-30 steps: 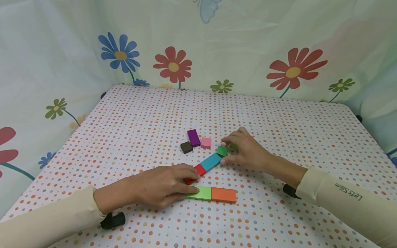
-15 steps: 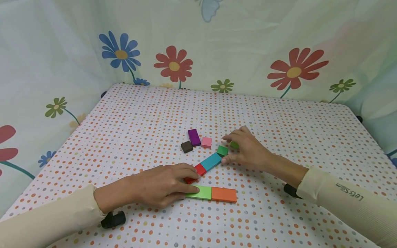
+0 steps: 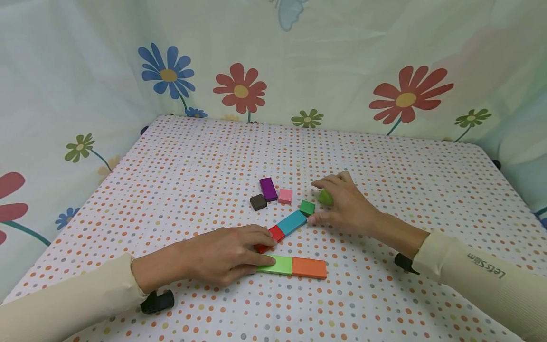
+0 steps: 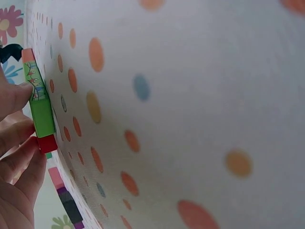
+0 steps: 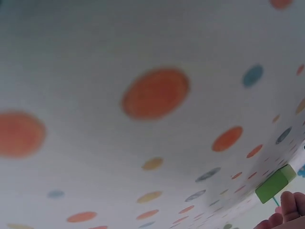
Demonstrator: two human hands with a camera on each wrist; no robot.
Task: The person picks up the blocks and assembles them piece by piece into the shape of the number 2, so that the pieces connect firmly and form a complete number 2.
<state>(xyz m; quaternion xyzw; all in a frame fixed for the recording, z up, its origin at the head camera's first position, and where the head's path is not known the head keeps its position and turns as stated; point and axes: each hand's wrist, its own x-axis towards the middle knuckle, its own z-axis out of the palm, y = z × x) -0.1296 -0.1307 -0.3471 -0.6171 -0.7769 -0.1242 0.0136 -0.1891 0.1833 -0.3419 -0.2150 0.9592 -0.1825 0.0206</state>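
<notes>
My left hand rests across two rows of blocks, with one fingertip on a light green block and other fingers on a red block. In the left wrist view, fingertips touch the side of the light green block and the red block. An orange block continues the light green one. From the red block a turquoise block leads to a dark green one. My right hand arches with fingers and thumb apart beside a yellow-green wedge-like block.
Behind the rows lie a pink block, a purple block and a dark brown block. Everything sits on a dotted tablecloth. A flowered curtain encloses the back and sides.
My right hand has drawn slightly to the right with its fingers more spread, and more of the yellow-green block shows. My left hand stays on the blocks.
</notes>
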